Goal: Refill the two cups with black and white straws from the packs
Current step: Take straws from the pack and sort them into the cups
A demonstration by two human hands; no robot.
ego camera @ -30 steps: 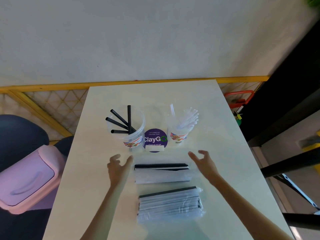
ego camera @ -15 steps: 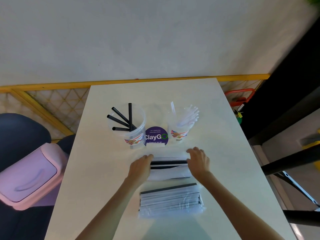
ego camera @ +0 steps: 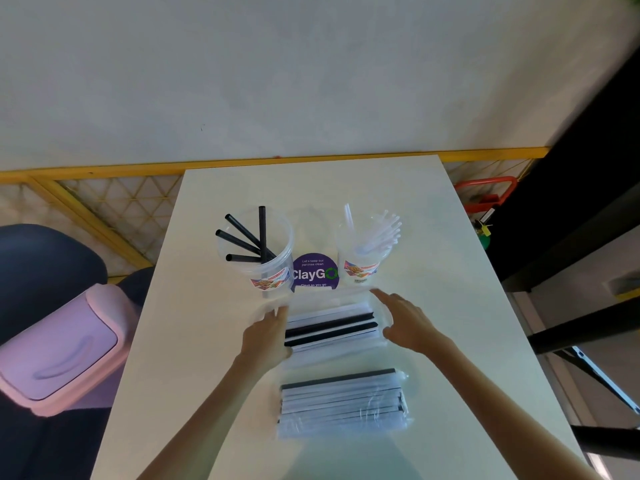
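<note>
Two clear cups stand at mid-table: the left cup (ego camera: 273, 275) holds several black straws (ego camera: 249, 237), the right cup (ego camera: 360, 271) several white straws (ego camera: 381, 233). Just in front of them is a clear pack of black and white straws (ego camera: 329, 327), tilted slightly. My left hand (ego camera: 266, 336) grips its left end with curled fingers. My right hand (ego camera: 408, 323) takes its right end between thumb and fingers. A second, fuller straw pack (ego camera: 343, 400) lies flat nearer to me, touched by neither hand.
A round purple ClayGo sign (ego camera: 314, 273) stands between the cups. The white table (ego camera: 207, 341) has a pink lidded bin (ego camera: 59, 348) off its left edge and a dark seat behind that. A red frame (ego camera: 485, 188) sits on the floor right of the table.
Both hands came in from beside the upper pack and closed on its two ends. The pack now sits slightly tilted and nearer the cups.
</note>
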